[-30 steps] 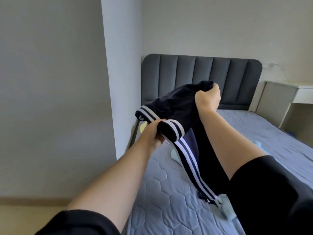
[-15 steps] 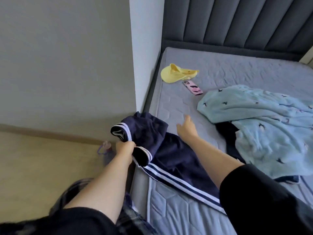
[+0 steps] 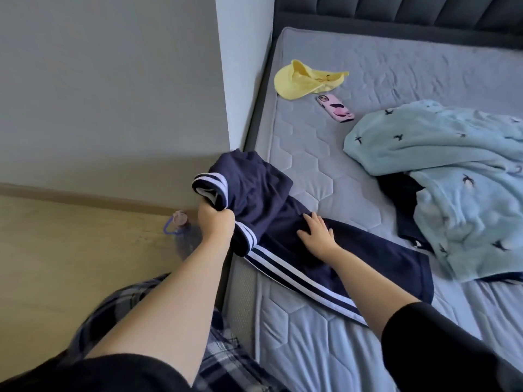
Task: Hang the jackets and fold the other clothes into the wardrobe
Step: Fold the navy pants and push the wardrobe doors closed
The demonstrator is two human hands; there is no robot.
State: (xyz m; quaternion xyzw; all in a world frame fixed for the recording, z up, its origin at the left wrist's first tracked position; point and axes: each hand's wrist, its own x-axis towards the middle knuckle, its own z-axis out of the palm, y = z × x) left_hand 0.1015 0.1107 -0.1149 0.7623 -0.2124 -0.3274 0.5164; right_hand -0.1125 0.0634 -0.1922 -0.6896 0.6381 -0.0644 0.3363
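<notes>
Navy trousers with white side stripes (image 3: 297, 244) lie spread at the near left edge of the grey quilted mattress (image 3: 325, 154).

The left hand (image 3: 216, 222) clenches a bunched striped end lifted over the bed's edge; the right hand (image 3: 317, 236) rests flat, fingers straight, on the dark cloth. Farther up lie a yellow cap (image 3: 300, 80), a pink-cased phone (image 3: 335, 108) and a light-blue bird-print garment (image 3: 452, 165).

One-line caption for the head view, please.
Left hand grips navy striped garment; right hand flattens it on mattress.
</notes>
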